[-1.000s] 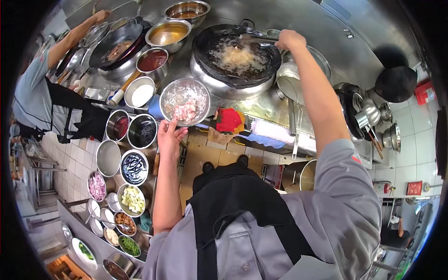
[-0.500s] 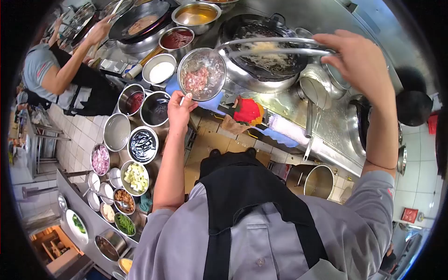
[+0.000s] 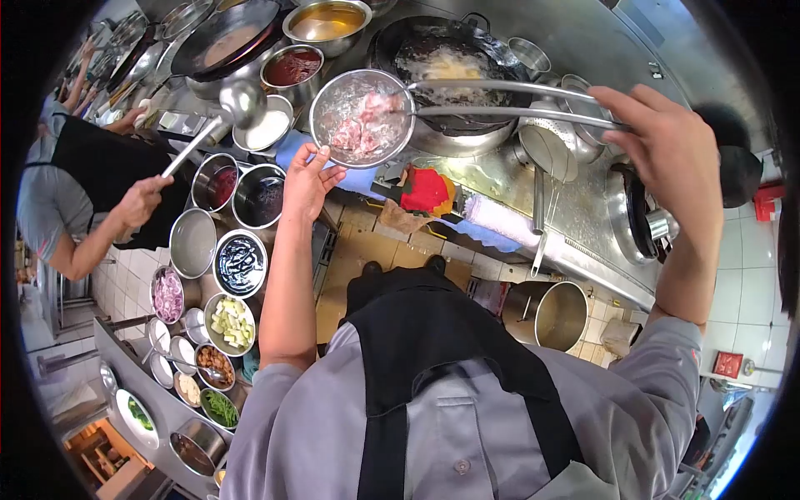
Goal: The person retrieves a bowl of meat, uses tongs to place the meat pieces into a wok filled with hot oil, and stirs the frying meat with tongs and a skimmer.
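Note:
My left hand (image 3: 307, 178) grips the near rim of a steel bowl of raw pink meat (image 3: 360, 118) and holds it just left of the black wok (image 3: 450, 60), where battered food fries in oil. My right hand (image 3: 667, 150) holds long metal chopsticks (image 3: 508, 98). Their tips reach into the bowl and touch the meat.
A co-worker's hand (image 3: 140, 200) at the left holds a ladle (image 3: 242, 100) over a bowl of white powder (image 3: 268, 130). Bowls of red sauce (image 3: 292, 67), oil (image 3: 327, 21) and several ingredient bowls line the left counter. A perforated strainer (image 3: 546, 146) and red cloth (image 3: 425, 190) lie by the wok.
My right hand drew the chopsticks back from the wok into the meat bowl. My left hand raised the bowl toward the wok. The co-worker's ladle came in over the white bowl.

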Demonstrator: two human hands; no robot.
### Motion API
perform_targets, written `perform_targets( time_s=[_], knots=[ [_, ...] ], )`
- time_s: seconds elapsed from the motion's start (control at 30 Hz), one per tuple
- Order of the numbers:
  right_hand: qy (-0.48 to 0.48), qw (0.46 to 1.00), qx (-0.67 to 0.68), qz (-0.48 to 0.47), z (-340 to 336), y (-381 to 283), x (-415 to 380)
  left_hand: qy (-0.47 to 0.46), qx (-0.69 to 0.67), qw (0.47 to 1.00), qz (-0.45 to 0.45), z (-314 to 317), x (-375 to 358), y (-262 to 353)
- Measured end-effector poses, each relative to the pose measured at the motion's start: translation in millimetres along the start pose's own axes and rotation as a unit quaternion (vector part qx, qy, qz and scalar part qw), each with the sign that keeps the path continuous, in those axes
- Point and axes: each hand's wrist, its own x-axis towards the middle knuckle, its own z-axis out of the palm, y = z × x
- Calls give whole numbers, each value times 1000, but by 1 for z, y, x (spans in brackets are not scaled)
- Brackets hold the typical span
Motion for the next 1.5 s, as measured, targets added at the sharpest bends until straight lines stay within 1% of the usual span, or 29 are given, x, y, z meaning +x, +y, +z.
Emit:
perform_targets(
  time_s=[0.07,0.13,0.2,0.23,0.3,0.37,0.4,0.47,0.53,0.57,0.6,0.67,0.73,0.8,0.87,0.9,0.97,1.0,1.07,1.2,1.3,1.37,1.4,1.47,1.5],
  knots=[
    [-2,997,59,52,-8,10,-7,-17,-30,999,0,-2,3,-5],
    [-9,995,74,68,-8,22,-13,-18,-29,999,-6,3,8,-11],
    [-7,980,154,127,-2,28,-16,-13,-27,999,-10,11,13,-12],
    [-6,980,155,124,2,32,-14,-13,-40,999,2,23,16,-12],
    [-52,972,198,116,9,38,-10,-12,-61,998,16,39,25,-12],
    [-53,966,222,125,27,43,-10,-27,-73,997,25,48,31,-11],
    [-57,959,246,132,36,45,-9,-40,-86,995,33,51,33,-11],
    [-72,958,240,138,48,46,-7,-45,-82,995,37,50,36,-11],
    [-98,941,298,126,57,48,-3,-26,-88,995,28,47,39,-10],
    [-170,911,328,184,55,46,1,-26,-88,995,28,45,40,-11],
    [-170,911,328,184,60,48,-1,-16,-79,996,26,44,38,-11],
    [-181,897,374,151,80,61,-4,-7,-71,997,25,43,35,-11],
    [-183,893,384,145,105,69,-6,-9,-72,997,22,44,33,-12],
    [-186,889,396,134,112,72,-7,-6,-65,998,24,48,30,-12],
    [-243,854,419,190,112,72,-6,0,-56,998,29,47,30,-12],
    [-243,855,418,187,114,74,-8,-5,-61,998,24,46,31,-13],
    [-251,786,524,212,118,80,-11,-9,-67,997,22,45,33,-13],
    [-249,787,524,211,119,82,-11,-9,-66,997,25,47,31,-11],
    [-232,751,570,240,121,85,-12,-11,-64,997,30,48,32,-10],
    [-203,751,576,251,125,102,-16,5,-66,997,27,45,38,-16],
    [-165,763,571,255,132,119,-18,12,-72,997,14,41,40,-21],
    [-149,788,526,283,137,128,-17,16,-81,997,4,35,38,-24],
    [-144,787,524,292,144,134,-16,6,-78,997,1,33,35,-25],
    [-162,801,482,315,168,145,-10,38,-80,996,-2,28,29,-26],
    [-176,802,466,331,181,150,-4,39,-83,996,-5,22,30,-30]
  ],
)
